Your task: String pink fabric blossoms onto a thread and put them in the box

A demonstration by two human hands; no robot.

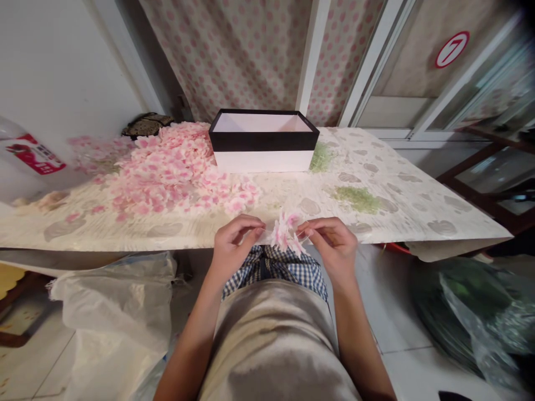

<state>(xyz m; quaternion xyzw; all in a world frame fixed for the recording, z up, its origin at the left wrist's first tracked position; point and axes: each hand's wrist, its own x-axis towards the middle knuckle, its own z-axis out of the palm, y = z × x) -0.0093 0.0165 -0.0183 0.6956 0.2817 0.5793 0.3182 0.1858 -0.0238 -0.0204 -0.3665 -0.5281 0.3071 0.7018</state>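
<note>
Between my two hands hangs a small bunch of pink and white artificial petals [286, 231], just over the table's front edge. A thin pale strand shows at both sides of it. My left hand [239, 240] pinches the strand's left end between thumb and forefinger. On the other side, my right hand [332, 240] is closed with thumb and fingertips on the strand close to the petals. A large heap of pink artificial petals [163, 172] lies on the table to the left.
A black-and-white open box [264, 159] stands at the table's back. Small green pieces [356, 199] lie to the right, more beside the box. The patterned tablecloth [409, 203] covers the table [451, 223]. A white plastic bag [117, 317] is below left; dark green bundles [455, 306] sit below right.
</note>
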